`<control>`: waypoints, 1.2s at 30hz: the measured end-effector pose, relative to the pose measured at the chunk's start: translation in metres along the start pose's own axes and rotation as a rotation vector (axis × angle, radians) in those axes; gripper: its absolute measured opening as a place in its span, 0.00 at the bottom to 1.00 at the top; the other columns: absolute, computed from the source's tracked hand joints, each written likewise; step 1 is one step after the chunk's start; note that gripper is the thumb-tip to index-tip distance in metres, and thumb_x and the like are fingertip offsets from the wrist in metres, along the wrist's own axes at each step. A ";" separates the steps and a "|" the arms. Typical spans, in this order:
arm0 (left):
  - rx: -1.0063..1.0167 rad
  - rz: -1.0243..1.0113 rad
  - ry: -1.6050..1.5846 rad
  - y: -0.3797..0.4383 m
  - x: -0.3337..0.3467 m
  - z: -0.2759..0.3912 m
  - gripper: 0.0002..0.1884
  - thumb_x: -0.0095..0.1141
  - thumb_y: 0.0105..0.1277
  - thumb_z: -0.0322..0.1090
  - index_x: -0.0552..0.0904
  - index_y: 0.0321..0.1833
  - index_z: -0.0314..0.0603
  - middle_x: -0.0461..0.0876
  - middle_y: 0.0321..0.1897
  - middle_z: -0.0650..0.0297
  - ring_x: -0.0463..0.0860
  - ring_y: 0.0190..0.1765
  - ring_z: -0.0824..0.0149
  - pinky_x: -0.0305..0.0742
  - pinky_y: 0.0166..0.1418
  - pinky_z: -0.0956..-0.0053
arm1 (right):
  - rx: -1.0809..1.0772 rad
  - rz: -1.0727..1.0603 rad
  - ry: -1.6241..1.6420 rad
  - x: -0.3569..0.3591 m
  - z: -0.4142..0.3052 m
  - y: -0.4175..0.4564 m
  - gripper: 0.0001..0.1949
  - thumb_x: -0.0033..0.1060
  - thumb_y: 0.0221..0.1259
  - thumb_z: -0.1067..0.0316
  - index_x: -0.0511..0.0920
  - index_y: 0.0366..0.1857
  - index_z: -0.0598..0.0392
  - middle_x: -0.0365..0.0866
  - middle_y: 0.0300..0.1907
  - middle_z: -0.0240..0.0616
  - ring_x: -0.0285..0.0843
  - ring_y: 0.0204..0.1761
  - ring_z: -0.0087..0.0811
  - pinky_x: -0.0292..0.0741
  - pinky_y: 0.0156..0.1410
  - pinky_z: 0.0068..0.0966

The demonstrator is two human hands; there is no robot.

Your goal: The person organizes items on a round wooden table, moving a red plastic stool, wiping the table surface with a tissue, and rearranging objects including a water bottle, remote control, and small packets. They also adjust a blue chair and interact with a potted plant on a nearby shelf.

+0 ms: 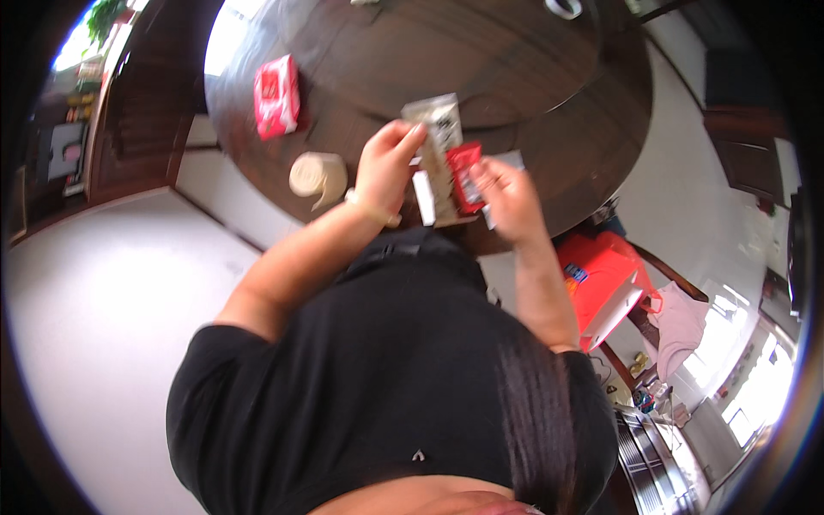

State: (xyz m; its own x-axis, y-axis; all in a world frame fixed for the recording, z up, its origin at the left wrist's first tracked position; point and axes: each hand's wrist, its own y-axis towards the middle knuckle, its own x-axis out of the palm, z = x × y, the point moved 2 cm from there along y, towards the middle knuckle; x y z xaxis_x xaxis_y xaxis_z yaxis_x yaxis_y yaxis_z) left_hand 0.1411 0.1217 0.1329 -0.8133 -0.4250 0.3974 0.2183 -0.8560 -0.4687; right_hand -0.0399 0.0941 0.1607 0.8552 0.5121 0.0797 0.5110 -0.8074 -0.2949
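Observation:
My left hand (pixel 388 158) pinches the edge of a long, partly clear packet (pixel 436 170) that bears dark print. My right hand (pixel 512 196) grips a small red sachet (pixel 465 177), which overlaps the packet's right side. Both hands are over the near edge of a round dark wooden table (pixel 489 58). White pieces, perhaps paper, show beside the packet (pixel 423 196) and behind my right hand (pixel 513 159). A beige roll (pixel 315 175) with a loose end lies left of my left wrist.
A pink-and-white soft pack (pixel 277 96), apparently wipes, lies on the table's left side. A white ring-shaped item (pixel 564 8) is near the far edge. Right of me are a red bag or box (pixel 599 277) and a pale cloth (pixel 679 318) over a chair.

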 end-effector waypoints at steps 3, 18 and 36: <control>-0.039 -0.010 -0.030 0.001 0.000 0.001 0.07 0.57 0.68 0.38 0.78 0.33 0.47 0.79 0.32 0.73 0.78 0.36 0.78 0.75 0.40 0.77 | -0.033 0.113 -0.106 -0.016 0.012 0.004 0.14 0.51 0.71 0.60 0.79 0.39 0.63 0.80 0.31 0.28 0.73 0.33 0.14 0.73 0.38 0.16; 0.026 0.103 -0.016 0.012 -0.025 -0.008 0.05 0.55 0.69 0.34 0.77 0.33 0.49 0.82 0.33 0.70 0.82 0.35 0.74 0.79 0.38 0.75 | 0.140 0.649 0.738 -0.199 0.076 0.016 0.09 0.50 0.62 0.69 0.77 0.43 0.56 0.82 0.35 0.39 0.83 0.32 0.32 0.82 0.34 0.27; 0.027 0.149 0.034 0.007 0.033 -0.037 0.03 0.52 0.70 0.32 0.75 0.37 0.48 0.81 0.36 0.69 0.82 0.39 0.71 0.80 0.43 0.71 | -0.111 0.253 0.435 -0.197 0.083 0.086 0.10 0.53 0.67 0.65 0.77 0.46 0.58 0.82 0.35 0.38 0.79 0.31 0.24 0.77 0.36 0.19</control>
State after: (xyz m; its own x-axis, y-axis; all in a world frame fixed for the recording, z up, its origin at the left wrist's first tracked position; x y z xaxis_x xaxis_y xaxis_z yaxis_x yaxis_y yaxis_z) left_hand 0.0962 0.1124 0.1139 -0.7885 -0.5381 0.2980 0.3518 -0.7919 -0.4991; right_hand -0.1717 -0.0517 0.0402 0.8981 0.1463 0.4148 0.2691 -0.9288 -0.2550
